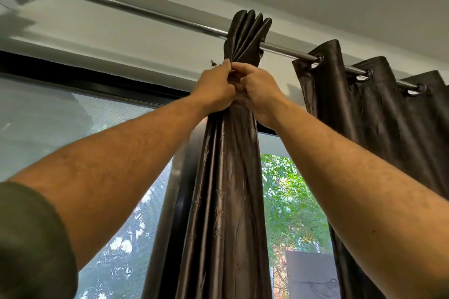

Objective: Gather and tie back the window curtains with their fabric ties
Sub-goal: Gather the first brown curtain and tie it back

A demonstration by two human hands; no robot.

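Counting what I've got on the feed: two curtains, one bunched-up curtain (228,177) in the middle and one looser curtain (379,114) off to the right. One metal rod (136,8) running across the top. Two hands up there, left hand (215,87) and right hand (260,91). Three eyelet rings I can make out on the right curtain, first ring (319,59).

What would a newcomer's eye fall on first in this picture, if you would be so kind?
Both hands, the left hand and the right hand, meet at centre, gripping a dark satin curtain bunched tightly just below the metal rod. A second curtain hangs spread on its eyelets to the right, and green foliage shows through the window between the two.
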